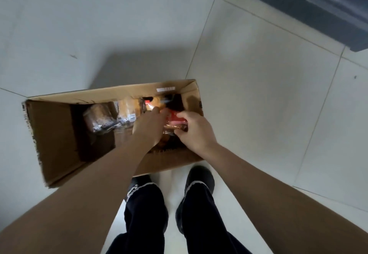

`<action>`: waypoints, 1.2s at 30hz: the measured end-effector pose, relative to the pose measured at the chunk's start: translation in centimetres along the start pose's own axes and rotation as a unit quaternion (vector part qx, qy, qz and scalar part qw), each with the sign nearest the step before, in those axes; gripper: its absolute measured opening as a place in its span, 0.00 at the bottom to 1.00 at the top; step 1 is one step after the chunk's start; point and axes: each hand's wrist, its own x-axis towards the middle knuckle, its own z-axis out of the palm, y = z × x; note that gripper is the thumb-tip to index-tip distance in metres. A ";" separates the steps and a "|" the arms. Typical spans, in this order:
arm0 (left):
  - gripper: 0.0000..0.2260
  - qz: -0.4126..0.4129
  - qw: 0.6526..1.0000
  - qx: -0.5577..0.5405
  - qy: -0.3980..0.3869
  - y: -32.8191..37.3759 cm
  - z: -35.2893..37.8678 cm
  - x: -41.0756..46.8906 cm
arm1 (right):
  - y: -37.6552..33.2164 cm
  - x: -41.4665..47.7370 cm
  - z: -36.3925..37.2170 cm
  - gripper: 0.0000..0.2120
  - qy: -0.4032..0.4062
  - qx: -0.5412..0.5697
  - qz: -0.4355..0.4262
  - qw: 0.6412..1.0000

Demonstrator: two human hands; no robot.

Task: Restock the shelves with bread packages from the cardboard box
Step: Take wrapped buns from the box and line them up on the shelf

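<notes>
- Pale tiled floor [258, 94] fills most of the frame, with thin joints running diagonally.
- Small dark mark [73, 56] on a tile, upper left.
- Dark trousers [147, 214], bottom centre.
- Black shoes [200, 175] just above them.

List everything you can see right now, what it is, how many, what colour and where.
brown cardboard box: one, brown, open on the floor in front of the feet
clear-wrapped bread packages: at least two, brownish, lying inside the box, left of the hands
red-labelled bread package: one, red and clear, at the right end of the box, between both hands
white floor tiles: several, white, all around the box
dark grey glossy ledge: one, dark grey, top right corner
black shoes: two, black, just below the box
dark trouser legs: two, black, bottom centre
left hand: one, on the package's left side, grip blurred
right hand: one, pinches the package's right side
</notes>
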 end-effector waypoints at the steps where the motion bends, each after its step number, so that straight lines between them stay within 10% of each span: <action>1: 0.25 0.003 1.000 -0.019 0.021 -0.2 -0.2 0.1 | -0.1 0.2 0.3 0.24 -0.015 -0.005 -0.002 1.000; 7: 0.25 -0.051 0.967 -0.246 -0.044 -3.9 -3.9 -1.4 | -1.3 0.9 0.4 0.49 -0.022 0.077 0.040 0.996; 12: 0.38 -0.140 0.777 -0.569 -0.229 -7.7 -4.7 -3.0 | -0.7 1.4 0.5 0.37 -0.109 0.181 0.100 0.972; 15: 0.25 -0.219 0.682 -0.676 -0.172 -8.1 -2.5 -1.7 | 0.0 1.7 0.9 0.32 -0.120 0.111 0.111 0.980; 19: 0.17 -0.292 0.758 -0.580 -0.064 -6.5 0.4 2.3 | -0.1 3.5 2.6 0.31 -0.137 0.071 0.135 0.979; 27: 0.13 -0.266 0.787 -0.557 -0.019 -5.0 3.3 8.3 | 1.0 6.0 4.9 0.26 -0.125 0.109 0.168 0.972; 33: 0.18 -0.261 0.877 -0.394 -0.084 -4.0 3.9 7.9 | 0.9 6.0 5.0 0.21 -0.138 0.094 0.175 0.970; 36: 0.18 -0.260 0.864 -0.414 -0.122 -4.4 4.3 8.7 | 0.8 6.1 4.9 0.19 -0.138 0.093 0.176 0.970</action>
